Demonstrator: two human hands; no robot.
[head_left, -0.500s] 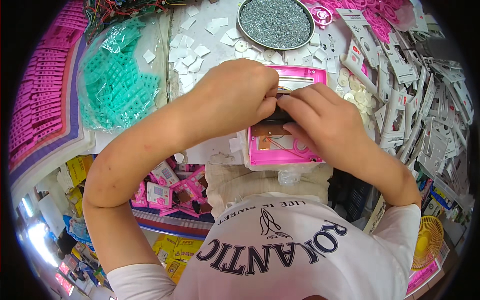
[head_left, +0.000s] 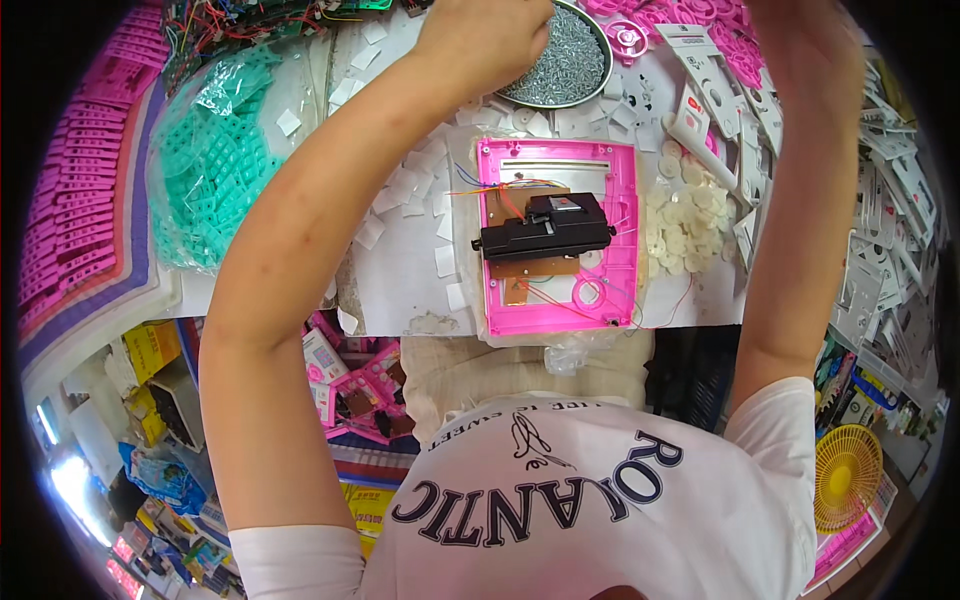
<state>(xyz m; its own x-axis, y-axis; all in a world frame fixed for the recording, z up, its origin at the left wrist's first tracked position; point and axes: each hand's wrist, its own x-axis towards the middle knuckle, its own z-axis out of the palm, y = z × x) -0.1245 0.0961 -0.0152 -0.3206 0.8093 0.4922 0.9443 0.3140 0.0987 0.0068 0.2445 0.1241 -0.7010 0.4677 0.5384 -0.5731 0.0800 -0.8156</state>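
In front of me lies a pink plastic case half (head_left: 625, 165) with a black mechanism (head_left: 550, 230) across it, over brown circuit boards and thin coloured wires. My left hand (head_left: 485, 40) is at the left rim of a round metal bowl (head_left: 608, 75) full of small silver screws (head_left: 565, 60). Its fingers are curled together over the screws; whatever they pinch is hidden. Far to the right, my right hand (head_left: 810, 50) is raised near the top edge, smeared by motion. I cannot make out its fingers or anything in them.
A clear bag of teal plastic parts (head_left: 215, 160) lies left, beside stacked pink parts (head_left: 85, 150). White paper squares (head_left: 405, 190) are scattered left of the case. Cream discs (head_left: 685, 225) and white panels (head_left: 880, 290) crowd the right. Wired circuit boards (head_left: 240, 30) sit far left.
Both hands have left the pink case, uncovering the black mechanism. My left hand has moved forward to the screw bowl; my right has swung forward and right.
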